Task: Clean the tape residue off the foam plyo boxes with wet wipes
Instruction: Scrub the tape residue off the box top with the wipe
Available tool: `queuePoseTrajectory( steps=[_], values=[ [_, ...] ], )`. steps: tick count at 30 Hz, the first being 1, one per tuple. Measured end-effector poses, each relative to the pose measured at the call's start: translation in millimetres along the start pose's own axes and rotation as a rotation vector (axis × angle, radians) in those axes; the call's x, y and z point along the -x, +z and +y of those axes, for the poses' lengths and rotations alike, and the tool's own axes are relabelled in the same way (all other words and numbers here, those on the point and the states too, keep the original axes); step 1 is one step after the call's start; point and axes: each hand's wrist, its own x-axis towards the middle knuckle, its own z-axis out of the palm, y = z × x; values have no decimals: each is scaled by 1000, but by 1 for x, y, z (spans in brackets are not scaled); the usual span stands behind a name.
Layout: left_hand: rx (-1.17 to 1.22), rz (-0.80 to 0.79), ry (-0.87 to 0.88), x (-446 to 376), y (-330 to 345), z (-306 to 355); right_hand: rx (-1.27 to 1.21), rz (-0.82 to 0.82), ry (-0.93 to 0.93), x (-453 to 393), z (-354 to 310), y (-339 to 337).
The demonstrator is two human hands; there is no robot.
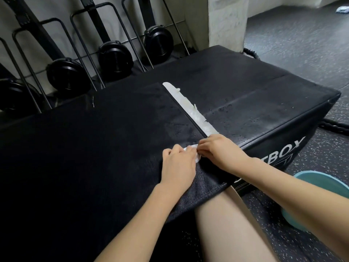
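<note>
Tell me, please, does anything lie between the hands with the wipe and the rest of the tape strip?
Nothing visible does. Both hands, left and right, hold the wipe at the near end of the tape strip, which runs uncovered across the box.

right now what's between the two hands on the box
In the head view, a crumpled white wet wipe lies between the left hand and right hand, both of which pinch it at the near end of the white tape residue strip.
</note>
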Motion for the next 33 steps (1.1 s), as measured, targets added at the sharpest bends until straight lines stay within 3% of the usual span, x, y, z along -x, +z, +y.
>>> queuePoseTrajectory(
  steps=[4, 11, 15, 19, 24, 33],
  values=[
    [-2, -23, -2, 4, -8, 13, -36, -12, 13, 16, -7, -7],
    [2, -78, 201, 59, -5, 56, -146, -23, -6, 104, -20, -21],
    [-38, -1, 210, 35, 2, 48, -69, -9, -38, 78, -4, -16],
    [-12, 53, 79, -13, 13, 20, 50, 47, -7, 25, 21, -7],
    [-42, 3, 20, -30, 10, 16, 72, 36, 43, -3, 24, -3],
    [18, -62, 193, 66, -3, 43, -103, -37, -61, 91, -26, -21]
  ],
)
